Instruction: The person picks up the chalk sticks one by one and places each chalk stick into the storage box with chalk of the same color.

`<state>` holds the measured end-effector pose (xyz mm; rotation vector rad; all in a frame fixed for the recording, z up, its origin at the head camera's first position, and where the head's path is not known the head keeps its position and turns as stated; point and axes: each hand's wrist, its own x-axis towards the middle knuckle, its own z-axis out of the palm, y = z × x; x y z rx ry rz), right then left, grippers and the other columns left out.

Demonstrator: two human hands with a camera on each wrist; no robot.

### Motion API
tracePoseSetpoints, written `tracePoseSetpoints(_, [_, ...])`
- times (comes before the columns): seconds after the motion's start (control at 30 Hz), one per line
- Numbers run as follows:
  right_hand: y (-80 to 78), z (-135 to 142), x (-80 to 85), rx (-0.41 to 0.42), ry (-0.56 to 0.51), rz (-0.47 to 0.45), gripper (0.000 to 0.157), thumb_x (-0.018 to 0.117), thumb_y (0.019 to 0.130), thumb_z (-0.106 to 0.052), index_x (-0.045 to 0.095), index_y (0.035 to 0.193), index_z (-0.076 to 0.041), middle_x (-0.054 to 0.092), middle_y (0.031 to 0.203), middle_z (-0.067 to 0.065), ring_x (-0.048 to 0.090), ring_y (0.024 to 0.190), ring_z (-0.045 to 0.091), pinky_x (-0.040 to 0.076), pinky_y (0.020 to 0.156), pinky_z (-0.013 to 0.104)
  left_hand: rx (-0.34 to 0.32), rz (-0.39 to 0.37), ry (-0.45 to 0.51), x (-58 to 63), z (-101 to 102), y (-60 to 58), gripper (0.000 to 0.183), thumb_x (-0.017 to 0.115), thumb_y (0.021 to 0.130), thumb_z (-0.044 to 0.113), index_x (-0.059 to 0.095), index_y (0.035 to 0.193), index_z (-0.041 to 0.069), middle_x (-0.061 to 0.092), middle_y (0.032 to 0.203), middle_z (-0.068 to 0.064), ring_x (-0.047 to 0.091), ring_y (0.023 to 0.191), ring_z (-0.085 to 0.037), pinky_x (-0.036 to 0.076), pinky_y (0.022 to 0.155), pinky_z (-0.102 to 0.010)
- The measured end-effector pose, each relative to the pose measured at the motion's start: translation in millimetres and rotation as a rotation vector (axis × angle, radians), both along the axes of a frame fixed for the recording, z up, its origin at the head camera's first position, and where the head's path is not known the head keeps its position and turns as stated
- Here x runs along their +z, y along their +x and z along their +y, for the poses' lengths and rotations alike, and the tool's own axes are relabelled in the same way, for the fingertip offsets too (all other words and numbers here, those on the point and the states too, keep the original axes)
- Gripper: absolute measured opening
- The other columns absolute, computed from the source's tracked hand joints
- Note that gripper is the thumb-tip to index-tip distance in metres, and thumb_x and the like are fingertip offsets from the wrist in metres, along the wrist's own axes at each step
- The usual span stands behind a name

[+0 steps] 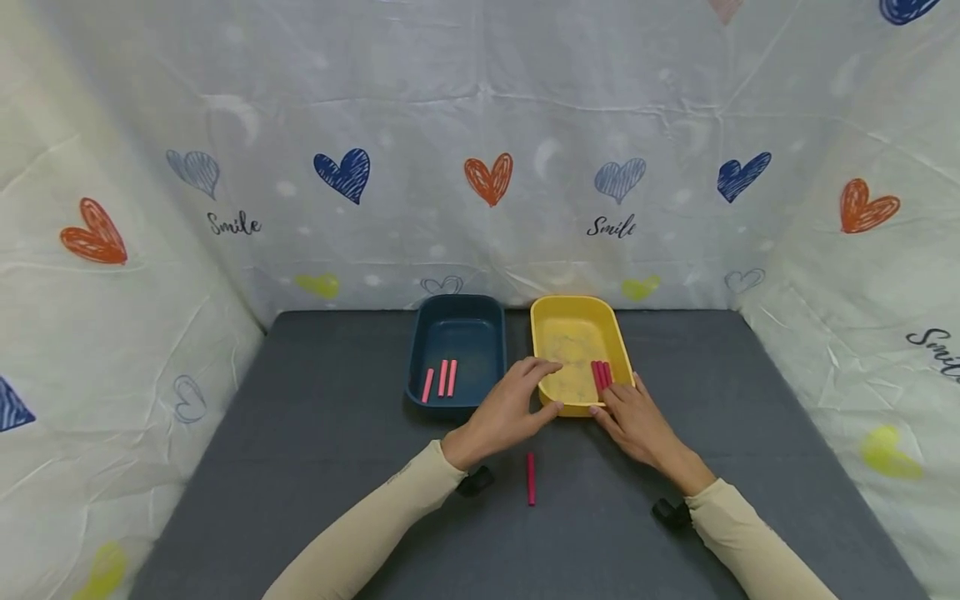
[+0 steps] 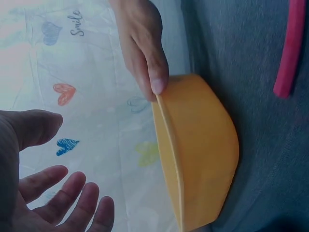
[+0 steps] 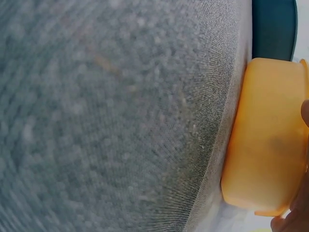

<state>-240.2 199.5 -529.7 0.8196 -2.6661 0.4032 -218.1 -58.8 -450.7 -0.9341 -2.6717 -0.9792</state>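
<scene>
A yellow tray [image 1: 573, 307] stands on the table with several dark pink sticks [image 1: 602, 374] side by side in its near right part. My right hand [image 1: 637, 421] is at that near right corner, its thumb by the rim and other fingers reaching in at the sticks' near ends. The left wrist view shows its thumb against the rim; the fingertips inside are hidden, so whether they pinch anything is unclear. My left hand [image 1: 513, 408] hovers by the tray's near left corner, fingers spread and holding nothing. One dark pink stick [image 1: 531, 479] lies on the table between my forearms.
Left of the yellow tray stands a dark blue tray [image 1: 459, 305] holding several light pink sticks [image 1: 442, 379]. Both trays are on a dark grey table [image 1: 330, 450], close to a white cloth [image 1: 405, 242] printed with hearts.
</scene>
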Motion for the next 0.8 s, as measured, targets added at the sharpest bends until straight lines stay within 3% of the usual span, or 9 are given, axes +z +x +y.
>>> tracePoseSetpoints(0.3, [0.1, 1.3, -1.7, -0.003, -0.004, -0.007, 0.019, 0.058, 0.099, -0.033, 0.057, 0.091, -0.016, 0.058, 0.09, 0.001, 0.061, 0.1, 0.028, 0.026, 0.111, 0.066, 0.025, -0.036, -0.033, -3.2, -7.4, 20.1, 0.056, 0.07, 0.091, 0.034, 0.05, 0.141, 0.017, 0.052, 0.137, -0.002, 0.05, 0.125, -0.017, 0.048, 0.105, -0.038])
tracePoseSetpoints(0.8, [-3.4, 1.1, -3.3, -0.003, 0.0, -0.012, 0.019, 0.057, 0.099, -0.034, 0.057, 0.092, -0.017, 0.059, 0.093, 0.002, 0.06, 0.101, 0.028, 0.026, 0.112, 0.066, 0.041, -0.123, -0.048, -17.3, -26.9, 39.3, 0.06, 0.071, 0.09, 0.035, 0.049, 0.143, 0.017, 0.05, 0.138, -0.001, 0.047, 0.126, -0.017, 0.047, 0.105, -0.042])
